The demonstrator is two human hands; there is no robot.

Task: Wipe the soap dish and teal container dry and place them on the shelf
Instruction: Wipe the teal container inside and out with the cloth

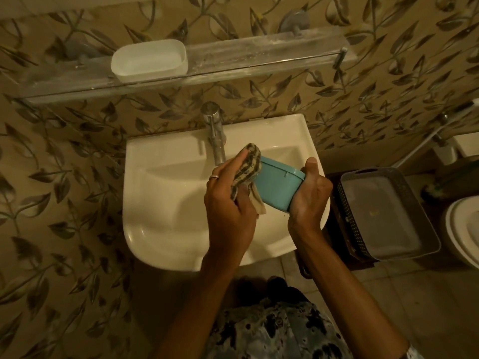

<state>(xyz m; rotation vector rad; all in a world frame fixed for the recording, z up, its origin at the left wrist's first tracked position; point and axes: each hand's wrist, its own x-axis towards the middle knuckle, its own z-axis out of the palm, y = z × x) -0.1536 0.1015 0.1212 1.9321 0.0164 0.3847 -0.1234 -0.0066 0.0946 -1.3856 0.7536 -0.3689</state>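
From the head camera, the person is holding the teal container (278, 186) tilted above the sink (160, 208), mid-frame. The right hand (308, 200) is cupping its right-hand end, thumb along the rim, so it is gripping the container. The left hand (228, 203) has its fingers (229, 164) closed round a striped cloth (250, 168) and is pressing it on the container's other end. The white soap dish (149, 60) is already sitting on the glass shelf (259, 66), upper left.

To dry it well, I would be turning the container so the cloth is reaching lip and underside. Cloth and palm are hiding both ends, and in this dim light I cannot tell what wet remains.
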